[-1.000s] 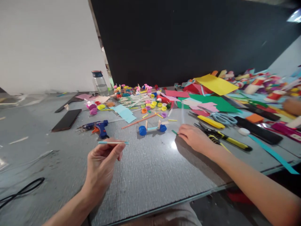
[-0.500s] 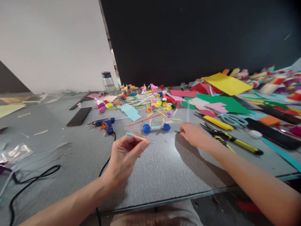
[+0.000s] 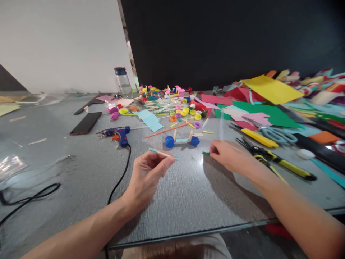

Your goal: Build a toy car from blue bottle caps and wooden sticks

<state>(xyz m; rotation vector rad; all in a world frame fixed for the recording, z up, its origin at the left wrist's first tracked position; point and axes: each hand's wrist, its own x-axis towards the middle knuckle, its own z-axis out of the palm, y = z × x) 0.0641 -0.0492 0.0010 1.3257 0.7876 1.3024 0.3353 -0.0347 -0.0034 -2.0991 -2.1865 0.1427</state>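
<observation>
My left hand (image 3: 151,176) is closed in a pinch around a thin pale stick (image 3: 163,153) with light blue ends, held above the table. To the right, my right hand (image 3: 225,154) is down at the tabletop, its fingertips pressed together at a small dark green strip (image 3: 206,153). Beyond and between the hands stands a small assembly with blue bottle-cap wheels (image 3: 169,141), upright wooden pieces and a light blue bar (image 3: 182,140). An orange stick (image 3: 167,130) lies just behind it.
A blue glue gun (image 3: 122,136) lies left, its black cord running to the front edge. Pliers (image 3: 285,163), a yellow cutter (image 3: 260,137) and scissors (image 3: 277,133) lie right. Coloured caps and paper sheets (image 3: 272,88) crowd the back, near a water bottle (image 3: 122,82).
The view has tilted and shifted slightly, so the table's things appear higher. My left hand keeps the stick; my right hand stays by the green strip, more of which shows now.
</observation>
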